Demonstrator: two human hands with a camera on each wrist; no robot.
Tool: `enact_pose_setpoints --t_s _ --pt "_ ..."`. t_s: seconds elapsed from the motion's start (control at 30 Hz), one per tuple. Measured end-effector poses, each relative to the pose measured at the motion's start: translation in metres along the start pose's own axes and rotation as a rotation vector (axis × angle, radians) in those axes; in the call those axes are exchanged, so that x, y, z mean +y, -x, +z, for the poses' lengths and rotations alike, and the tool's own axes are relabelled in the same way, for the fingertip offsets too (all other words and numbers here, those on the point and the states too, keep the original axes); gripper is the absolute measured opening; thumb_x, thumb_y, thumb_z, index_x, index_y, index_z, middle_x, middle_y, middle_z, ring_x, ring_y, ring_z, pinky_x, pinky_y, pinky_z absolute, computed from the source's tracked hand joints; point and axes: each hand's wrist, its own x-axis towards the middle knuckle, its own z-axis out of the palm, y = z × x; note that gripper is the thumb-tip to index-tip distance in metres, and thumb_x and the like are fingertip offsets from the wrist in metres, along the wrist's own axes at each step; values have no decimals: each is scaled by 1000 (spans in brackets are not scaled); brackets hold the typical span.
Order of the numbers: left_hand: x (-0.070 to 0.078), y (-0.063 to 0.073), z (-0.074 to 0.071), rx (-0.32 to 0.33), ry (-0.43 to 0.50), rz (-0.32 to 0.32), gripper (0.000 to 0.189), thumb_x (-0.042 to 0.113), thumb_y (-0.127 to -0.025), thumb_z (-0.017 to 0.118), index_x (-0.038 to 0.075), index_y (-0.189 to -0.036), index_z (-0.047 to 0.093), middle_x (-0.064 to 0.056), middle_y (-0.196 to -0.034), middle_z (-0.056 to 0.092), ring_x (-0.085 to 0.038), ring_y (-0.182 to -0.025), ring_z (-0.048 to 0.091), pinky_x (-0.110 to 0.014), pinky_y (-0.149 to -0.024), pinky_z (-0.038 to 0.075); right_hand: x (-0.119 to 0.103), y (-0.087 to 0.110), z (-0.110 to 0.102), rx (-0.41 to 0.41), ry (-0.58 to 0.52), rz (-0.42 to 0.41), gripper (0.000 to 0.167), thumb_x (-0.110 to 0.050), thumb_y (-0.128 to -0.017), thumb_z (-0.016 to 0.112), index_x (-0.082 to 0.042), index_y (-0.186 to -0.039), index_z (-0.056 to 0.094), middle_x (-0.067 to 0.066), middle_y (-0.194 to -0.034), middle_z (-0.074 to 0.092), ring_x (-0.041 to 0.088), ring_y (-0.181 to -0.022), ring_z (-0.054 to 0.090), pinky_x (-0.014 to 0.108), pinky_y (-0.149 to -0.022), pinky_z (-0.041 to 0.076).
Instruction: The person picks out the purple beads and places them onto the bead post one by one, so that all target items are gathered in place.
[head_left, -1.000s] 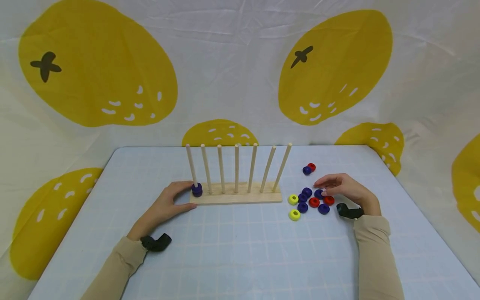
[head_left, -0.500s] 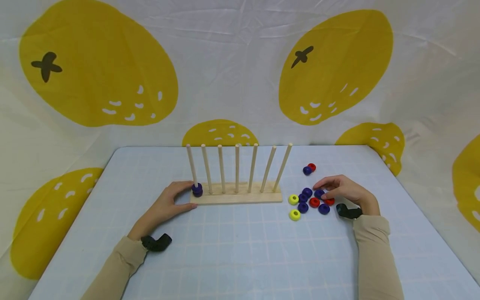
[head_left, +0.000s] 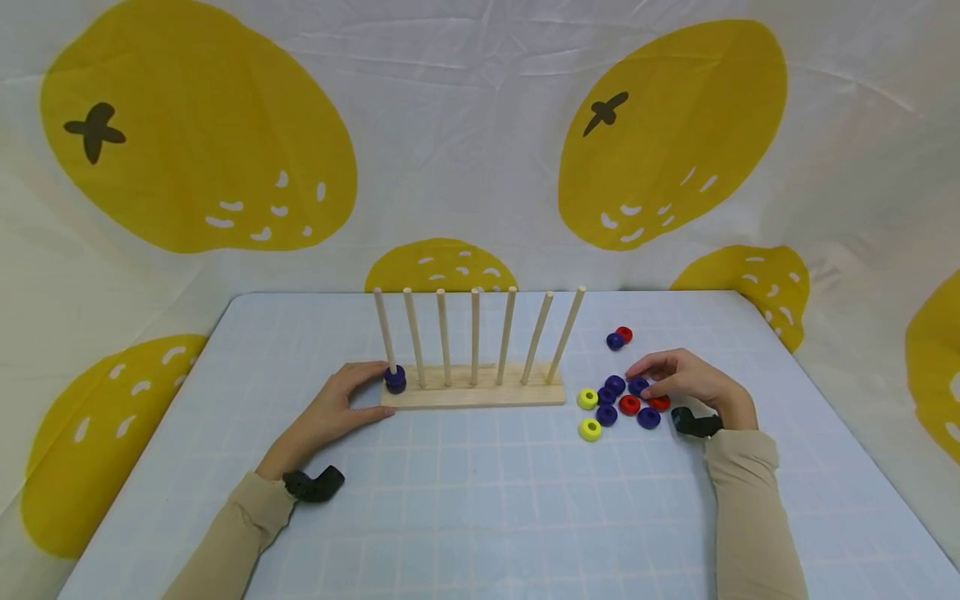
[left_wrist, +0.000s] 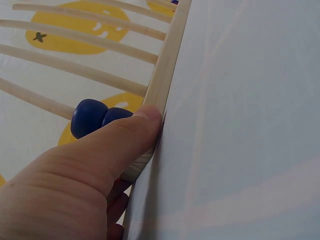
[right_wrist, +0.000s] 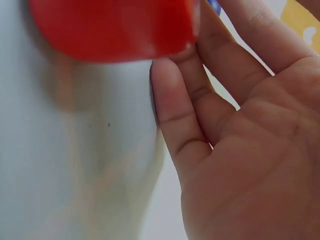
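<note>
The wooden peg stand [head_left: 472,397] has a flat base and a row of upright pegs. Two dark blue beads [head_left: 394,380] are stacked on its leftmost peg. My left hand [head_left: 335,408] grips the left end of the base, thumb along the front edge [left_wrist: 147,112]. At the right, my right hand [head_left: 693,383] pinches a blue bead [head_left: 638,387] lying among the loose ones, thumb at the near side and index finger at the far side. Close to the right wrist camera, a red bead [right_wrist: 120,27] covers part of the fingers.
Around the right hand lie red beads [head_left: 629,405], several blue beads [head_left: 648,417] and two yellow beads [head_left: 590,430]. Farther back, a blue bead [head_left: 615,342] touches a red bead [head_left: 625,333]. A fruit-print cloth [head_left: 457,167] hangs behind the table [head_left: 480,500].
My right hand has shifted slightly left and its thumb has come down at the near side of the blue bead. My left hand has stayed on the stand.
</note>
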Motion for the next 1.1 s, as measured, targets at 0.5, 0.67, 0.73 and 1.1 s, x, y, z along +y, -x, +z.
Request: enact_pose_setpoints --t_s 0.5,0.67,0.73,1.1 --pt "-1 0 0 7 -13 27 61 14 -77 86 2 -131 61 -17 -138 56 -36 -127 48 -57 -106 36 -6 1 -1 32 -2 4 35 -9 -90 71 2 -122 65 17 -117 68 20 -92 64 27 -83 55" --pt "2 0 -1 -14 -8 2 58 16 -78 85 2 -130 62 -16 -139 55 -35 -129 46 -58 -107 35 -8 2 -1 43 -1 -13 36 -8 -90 71 4 -123 63 19 -118 67 20 -95 64 25 -84 55" --pt "2 0 -1 -17 -9 2 58 16 -79 85 2 -130 63 -15 -139 55 -35 -129 46 -58 -107 35 -10 3 -1 48 -3 -21 36 -8 -90 71 5 -123 63 21 -119 66 21 -97 64 25 -85 55" --pt "1 0 -1 -13 -12 15 57 17 -79 85 4 -130 63 -14 -139 56 -35 -128 46 -59 -106 35 -20 5 1 76 45 14 38 -12 -91 72 0 -126 63 18 -123 65 26 -109 61 25 -88 52"
